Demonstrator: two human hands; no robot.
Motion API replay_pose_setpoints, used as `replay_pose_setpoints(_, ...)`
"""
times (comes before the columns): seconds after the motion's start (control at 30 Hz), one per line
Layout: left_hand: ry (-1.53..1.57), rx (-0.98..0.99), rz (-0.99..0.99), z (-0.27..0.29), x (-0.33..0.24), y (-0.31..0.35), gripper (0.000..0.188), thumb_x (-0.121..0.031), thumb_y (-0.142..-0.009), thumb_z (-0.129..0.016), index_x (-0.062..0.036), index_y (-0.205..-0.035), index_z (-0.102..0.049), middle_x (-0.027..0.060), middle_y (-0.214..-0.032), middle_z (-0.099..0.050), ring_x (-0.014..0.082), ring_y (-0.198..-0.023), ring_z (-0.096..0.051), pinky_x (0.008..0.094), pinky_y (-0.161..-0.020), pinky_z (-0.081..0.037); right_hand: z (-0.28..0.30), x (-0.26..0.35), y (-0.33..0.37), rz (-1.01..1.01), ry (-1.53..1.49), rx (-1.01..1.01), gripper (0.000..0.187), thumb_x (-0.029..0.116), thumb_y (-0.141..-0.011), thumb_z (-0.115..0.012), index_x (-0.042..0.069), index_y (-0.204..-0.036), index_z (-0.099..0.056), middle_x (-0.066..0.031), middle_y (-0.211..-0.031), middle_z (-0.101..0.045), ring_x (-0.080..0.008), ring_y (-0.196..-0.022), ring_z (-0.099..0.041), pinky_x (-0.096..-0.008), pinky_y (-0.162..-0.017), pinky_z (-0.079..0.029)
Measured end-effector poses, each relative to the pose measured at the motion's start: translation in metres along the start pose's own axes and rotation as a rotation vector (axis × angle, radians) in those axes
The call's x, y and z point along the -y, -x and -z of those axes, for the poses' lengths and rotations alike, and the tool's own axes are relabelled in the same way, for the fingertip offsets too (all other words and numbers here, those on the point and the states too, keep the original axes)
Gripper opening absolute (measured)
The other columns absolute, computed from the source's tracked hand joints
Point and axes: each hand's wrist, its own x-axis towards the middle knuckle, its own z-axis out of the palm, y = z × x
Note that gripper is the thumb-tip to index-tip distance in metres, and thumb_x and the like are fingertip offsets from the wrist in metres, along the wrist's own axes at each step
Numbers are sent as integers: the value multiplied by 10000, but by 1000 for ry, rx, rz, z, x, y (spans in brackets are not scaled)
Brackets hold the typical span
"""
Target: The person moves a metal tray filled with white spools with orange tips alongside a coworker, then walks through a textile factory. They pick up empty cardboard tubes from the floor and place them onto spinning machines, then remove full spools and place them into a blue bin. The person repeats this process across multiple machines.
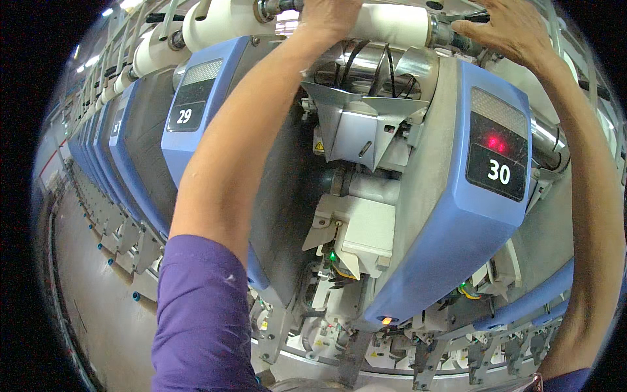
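Observation:
A white yarn package (pixel 394 25) lies sideways at the top of a winding unit, above a shiny grooved metal drum (pixel 372 70). My left hand (pixel 332 13) is at the package's left end; its fingers are cut off by the upper edge, so their grip is hidden. Beside the package's right end is a grey and black holder (pixel 454 36). Over this holder reaches my right hand (pixel 513 31), the thumb stretched out apart from the fingers, some of which leave the picture. Whether it touches the holder I cannot tell.
Blue-fronted housings (pixel 450 215) flank the unit, the right one showing a red light (pixel 496 142). Below the drum sit a metal guide plate (pixel 356 130) and a white block (pixel 369 225). More units and white packages (pixel 219 26) run off left above a grey floor (pixel 98 313).

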Motion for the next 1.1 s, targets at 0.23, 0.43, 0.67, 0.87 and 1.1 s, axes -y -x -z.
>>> replay_pose_setpoints(0.23, 714, 7, 488, 38, -60, 20, 358, -402, -884, -507, -98, -851, -693, 138, -744, -662, 323, -736, -649, 430, -687, -486, -13, -18, -20, -75, 150, 106, 664, 577, -653, -555, 86, -1089, -645, -215, -997, -632, -295, -959, -599, -403, -832, -456)
replay_pose_setpoints(0.43, 964, -246, 258, 97, -92, 97, 144, -134, -885, -483, -26, -823, -556, 148, -794, -554, 316, -761, -516, 413, -713, -405, -42, -41, -26, 77, 122, -129, 697, 582, -692, -610, 84, -1179, -599, -161, -1189, -583, -320, -1072, -567, -407, -914, -446)
replay_pose_setpoints(0.67, 985, -58, 311, 205, -77, 219, 16, -17, -824, -523, -11, -819, -538, 137, -888, -591, 298, -803, -538, 373, -727, -419, -30, -30, -22, 8, 40, -21, 731, 589, -652, -628, 96, -1190, -594, -160, -1150, -596, -321, -1054, -573, -416, -919, -446)
replay_pose_setpoints(0.87, 961, 308, 309, 287, -72, 341, 87, -46, -763, -623, -21, -796, -547, 131, -986, -594, 301, -845, -549, 385, -712, -441, -15, -9, 17, 35, 54, -9, 725, 583, -687, -618, 158, -1268, -533, -198, -1381, -390, -425, -1245, -377, -480, -1032, -315)
replay_pose_setpoints(1.1, 867, 908, 747, 452, -62, 498, 117, -117, -850, -585, -1, -839, -575, 155, -998, -595, 323, -806, -548, 405, -701, -450, 63, 127, 207, -46, -604, -281, 447, 158, -770, -639, 83, -1206, -572, -184, -1267, -523, -335, -1162, -492, -432, -982, -362)
